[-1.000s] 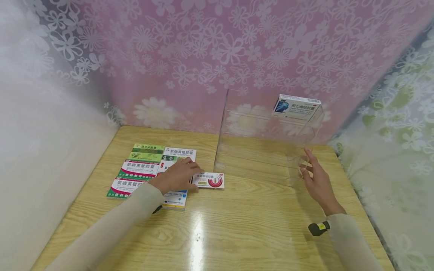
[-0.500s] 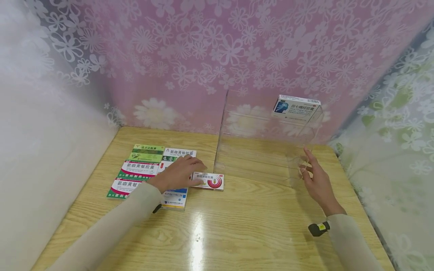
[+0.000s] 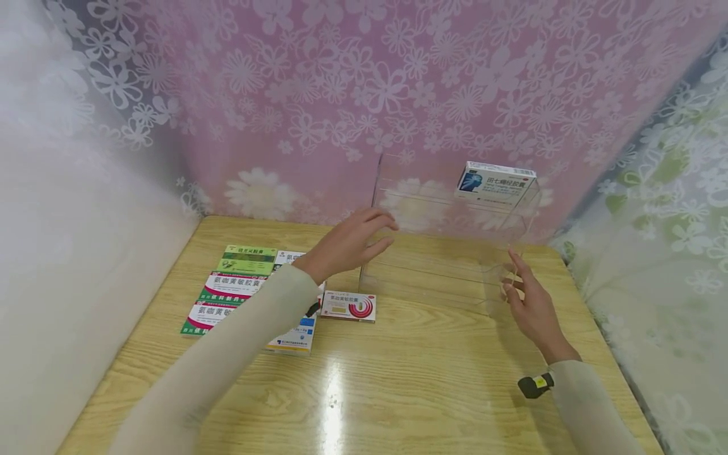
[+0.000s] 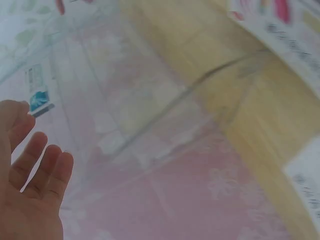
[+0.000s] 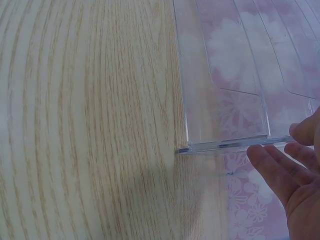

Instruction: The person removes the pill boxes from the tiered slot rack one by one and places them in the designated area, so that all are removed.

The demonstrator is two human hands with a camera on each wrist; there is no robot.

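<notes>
My left hand is raised with nothing in it, fingers loosely bent, by the left side of a clear acrylic display rack. In the left wrist view the left hand shows its spread fingers. My right hand pinches the right side panel of the rack, thumb on one face and fingers on the other, as the right wrist view of the rack shows. A white medicine box with a blue picture stands on the rack's top tier. A white medicine box with red rings lies flat below my left hand.
Left of the rack, several medicine boxes lie in two columns: a green box, pink-and-green boxes and a blue-and-white box, partly hidden by the left sleeve. A pink floral curtain backs the wooden table.
My left hand has left the red-ringed medicine box, which stays on the table, and has moved up and right to the rack. The right hand keeps its grip on the rack.
</notes>
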